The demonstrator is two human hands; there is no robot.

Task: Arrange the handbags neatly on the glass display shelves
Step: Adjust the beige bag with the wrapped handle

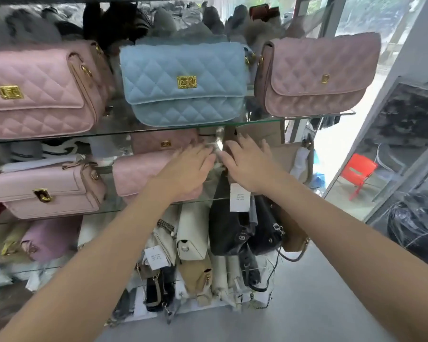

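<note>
**Both hands in on the middle shelf**

We're at a run of glass shelves, and off to the right of the hands a glazed wall lets in daylight over a grey floor, with a red chair out beyond it.

Above the hands, the upper glass shelf carries three quilted bags standing upright: a pink bag far left, a blue bag directly above, and a mauve bag up to the right. All have their flaps and gold clasps turned out to the viewer and their long sides running along the shelf.

Down on the middle glass shelf, the left hand lies flat, fingers straight, across the right end of a pink quilted handbag. That bag's long axis runs left to right along the shelf edge. Just behind the left hand's fingertips sits a dusty pink bag, clasp facing out. The right hand is spread and relaxed, gripping nothing, its fingers reaching against a beige bag.

Between the two sets of fingertips there's a pale blur, and what it is I cannot tell. Well left of the left hand stands a smooth pale pink bag, clasp forward.

Under the right wrist hangs a white price tag over a black bag, part of a crowd of cream, tan and black bags below.
</note>
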